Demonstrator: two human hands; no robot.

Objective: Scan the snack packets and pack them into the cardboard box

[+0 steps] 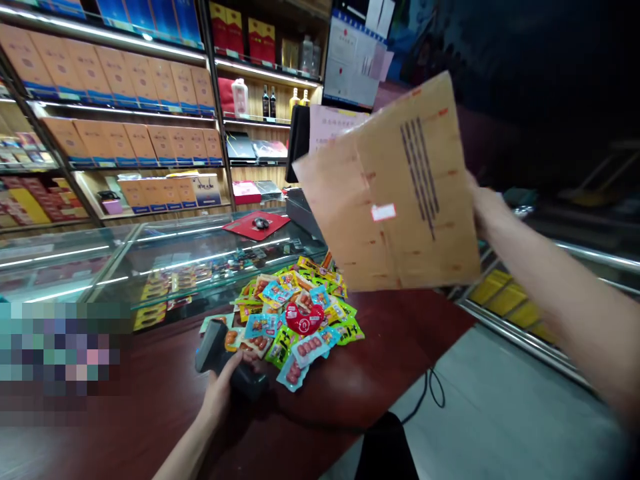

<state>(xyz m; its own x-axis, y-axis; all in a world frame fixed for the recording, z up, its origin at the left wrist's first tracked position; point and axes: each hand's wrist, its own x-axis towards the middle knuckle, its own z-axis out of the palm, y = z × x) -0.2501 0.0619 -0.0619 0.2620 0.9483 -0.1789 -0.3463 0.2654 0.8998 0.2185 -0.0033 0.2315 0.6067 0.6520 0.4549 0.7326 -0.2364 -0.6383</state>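
A cardboard box (390, 200) is raised and tilted above the counter's right part, a small white label on its near face. My right hand (486, 208) grips it at the right edge, the fingers mostly hidden behind the cardboard. Low on the counter, my left hand (227, 377) is closed around a dark grey barcode scanner (213, 347). Just right of the scanner lies a heap of small snack packets (285, 307) in yellow, green and blue wrappers, several showing sausages. A red heart-shaped piece (304, 319) rests on top of the heap.
The dark red wooden counter (165, 427) adjoins a glass display case (185, 247). A mouse (260, 223) sits on a red mat (245, 229) beside a monitor (299, 143). A black cable (425, 393) hangs off the counter's edge. Shelves of boxed goods (120, 77) line the back.
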